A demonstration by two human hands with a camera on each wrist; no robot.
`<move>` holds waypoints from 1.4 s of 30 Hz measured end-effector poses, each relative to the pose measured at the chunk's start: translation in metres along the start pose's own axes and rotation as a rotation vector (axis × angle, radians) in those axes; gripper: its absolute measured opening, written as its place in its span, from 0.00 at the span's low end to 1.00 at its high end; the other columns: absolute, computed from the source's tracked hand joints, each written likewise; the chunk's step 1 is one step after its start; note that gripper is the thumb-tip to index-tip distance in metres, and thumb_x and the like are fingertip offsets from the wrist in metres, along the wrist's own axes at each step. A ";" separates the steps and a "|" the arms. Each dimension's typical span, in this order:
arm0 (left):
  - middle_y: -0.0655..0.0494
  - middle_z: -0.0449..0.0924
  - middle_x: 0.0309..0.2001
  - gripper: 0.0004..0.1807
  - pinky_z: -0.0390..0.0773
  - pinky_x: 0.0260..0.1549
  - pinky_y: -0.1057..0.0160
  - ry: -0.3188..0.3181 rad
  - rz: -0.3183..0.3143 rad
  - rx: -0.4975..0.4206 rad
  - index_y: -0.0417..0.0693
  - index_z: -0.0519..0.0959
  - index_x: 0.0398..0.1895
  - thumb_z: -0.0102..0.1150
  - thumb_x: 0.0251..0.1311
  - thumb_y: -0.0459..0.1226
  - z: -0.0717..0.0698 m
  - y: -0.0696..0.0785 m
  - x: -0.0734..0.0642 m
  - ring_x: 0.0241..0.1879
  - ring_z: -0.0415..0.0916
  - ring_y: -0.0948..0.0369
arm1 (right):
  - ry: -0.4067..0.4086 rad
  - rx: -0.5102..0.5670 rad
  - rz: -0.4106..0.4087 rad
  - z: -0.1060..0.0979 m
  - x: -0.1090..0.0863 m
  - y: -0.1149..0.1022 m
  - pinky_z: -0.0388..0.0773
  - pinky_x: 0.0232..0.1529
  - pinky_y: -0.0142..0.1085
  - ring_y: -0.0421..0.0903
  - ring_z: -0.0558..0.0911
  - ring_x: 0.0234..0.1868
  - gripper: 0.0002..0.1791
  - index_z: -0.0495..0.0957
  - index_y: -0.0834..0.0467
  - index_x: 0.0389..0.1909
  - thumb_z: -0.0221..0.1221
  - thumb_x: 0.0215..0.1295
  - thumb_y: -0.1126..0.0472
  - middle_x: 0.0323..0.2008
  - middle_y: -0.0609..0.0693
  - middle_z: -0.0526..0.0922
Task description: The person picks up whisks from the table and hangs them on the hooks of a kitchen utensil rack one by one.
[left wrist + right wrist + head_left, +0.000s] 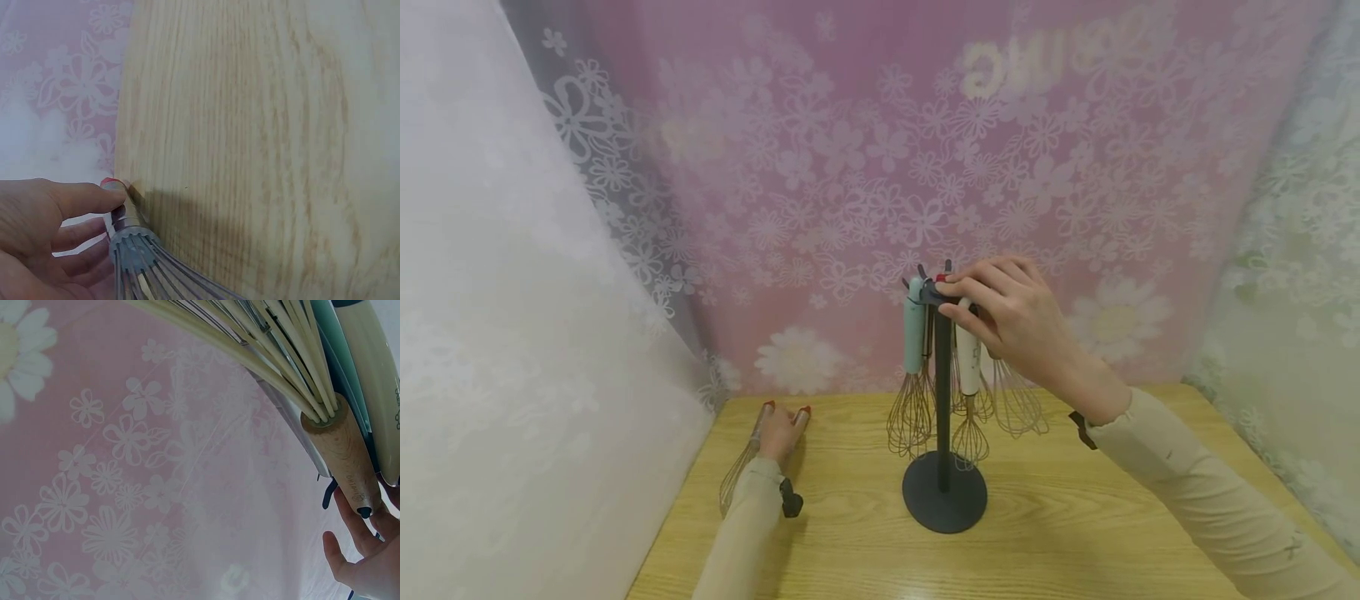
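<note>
My left hand (778,433) is low on the table's left side, between two red-tipped whisk handles. In the left wrist view its thumb and fingers grip a whisk (134,247) with a silver handle and grey collar; I cannot tell which handle this is. My right hand (1011,308) pinches the top of a black whisk stand (944,383). A mint-handled whisk (913,333) and a cream-handled whisk (968,367) hang from the stand. A wooden-handled whisk (340,456) hangs beside the right fingers, which partly hide the hooks.
The stand's round black base (945,512) sits on the wood-grain table (835,533). Flowered pink cloth (850,208) rises behind the table. Pale curtains flank it, the left one (550,375) close to the left hand. More whisks hang behind the front ones.
</note>
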State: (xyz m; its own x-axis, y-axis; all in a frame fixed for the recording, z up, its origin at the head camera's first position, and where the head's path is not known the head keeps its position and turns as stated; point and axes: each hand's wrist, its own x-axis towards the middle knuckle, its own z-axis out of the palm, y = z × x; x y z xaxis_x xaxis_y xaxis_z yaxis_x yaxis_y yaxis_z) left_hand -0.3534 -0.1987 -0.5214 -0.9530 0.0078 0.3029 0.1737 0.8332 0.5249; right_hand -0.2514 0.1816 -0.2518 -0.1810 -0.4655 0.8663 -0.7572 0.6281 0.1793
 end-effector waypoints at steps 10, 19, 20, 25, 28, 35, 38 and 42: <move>0.36 0.87 0.34 0.17 0.79 0.48 0.42 -0.029 -0.038 -0.003 0.29 0.86 0.31 0.57 0.71 0.36 0.001 -0.001 0.000 0.45 0.79 0.37 | -0.003 0.001 0.006 0.001 0.000 0.000 0.73 0.54 0.52 0.55 0.81 0.44 0.27 0.87 0.59 0.45 0.48 0.79 0.42 0.40 0.54 0.86; 0.37 0.87 0.35 0.17 0.78 0.48 0.41 -0.047 -0.076 0.004 0.31 0.86 0.32 0.57 0.72 0.37 0.006 -0.003 0.002 0.45 0.79 0.37 | -0.008 0.005 0.013 0.001 -0.001 0.001 0.72 0.55 0.52 0.55 0.81 0.44 0.27 0.87 0.59 0.45 0.48 0.79 0.42 0.40 0.54 0.86; 0.37 0.87 0.36 0.17 0.78 0.47 0.42 -0.052 -0.078 0.010 0.31 0.86 0.33 0.57 0.73 0.37 0.006 -0.004 0.002 0.44 0.80 0.38 | -0.007 0.005 0.012 0.001 -0.001 0.000 0.72 0.55 0.52 0.55 0.81 0.43 0.27 0.87 0.59 0.45 0.48 0.79 0.42 0.40 0.54 0.86; 0.35 0.86 0.39 0.19 0.80 0.46 0.41 -0.084 -0.098 0.016 0.28 0.85 0.41 0.56 0.73 0.39 0.008 -0.004 0.001 0.42 0.83 0.39 | -0.003 0.005 0.008 0.002 -0.001 0.000 0.73 0.54 0.52 0.55 0.81 0.43 0.27 0.87 0.59 0.45 0.48 0.79 0.42 0.39 0.54 0.86; 0.35 0.86 0.41 0.19 0.80 0.46 0.40 -0.106 -0.116 0.012 0.28 0.84 0.43 0.56 0.73 0.40 0.008 -0.002 -0.001 0.42 0.83 0.40 | 0.001 0.007 0.006 0.002 0.000 0.000 0.73 0.54 0.52 0.55 0.81 0.43 0.27 0.87 0.59 0.45 0.48 0.79 0.42 0.39 0.54 0.86; 0.36 0.86 0.43 0.19 0.82 0.43 0.43 -0.133 -0.117 -0.007 0.30 0.84 0.45 0.55 0.74 0.41 0.007 0.004 -0.002 0.43 0.83 0.42 | 0.005 0.006 0.007 0.002 0.000 0.000 0.73 0.55 0.53 0.55 0.81 0.43 0.27 0.87 0.59 0.45 0.48 0.79 0.42 0.39 0.54 0.86; 0.35 0.85 0.44 0.20 0.82 0.44 0.43 -0.135 -0.118 -0.043 0.29 0.83 0.47 0.56 0.74 0.41 0.006 0.006 -0.003 0.45 0.83 0.42 | 0.010 0.002 0.004 0.002 0.000 0.001 0.73 0.55 0.53 0.55 0.81 0.43 0.28 0.87 0.60 0.45 0.48 0.79 0.42 0.39 0.54 0.86; 0.33 0.85 0.44 0.19 0.83 0.44 0.44 -0.131 -0.098 -0.073 0.28 0.83 0.46 0.57 0.73 0.40 0.007 0.009 -0.005 0.44 0.83 0.42 | 0.010 -0.004 -0.001 0.002 0.000 0.001 0.73 0.54 0.54 0.56 0.81 0.43 0.28 0.87 0.60 0.45 0.48 0.79 0.42 0.39 0.54 0.85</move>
State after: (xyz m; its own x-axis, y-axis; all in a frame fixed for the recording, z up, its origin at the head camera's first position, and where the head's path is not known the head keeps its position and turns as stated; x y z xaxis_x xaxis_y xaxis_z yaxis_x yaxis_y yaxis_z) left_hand -0.3488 -0.1872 -0.5240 -0.9896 0.0047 0.1438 0.0916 0.7912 0.6046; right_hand -0.2533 0.1808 -0.2524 -0.1740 -0.4594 0.8710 -0.7550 0.6300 0.1815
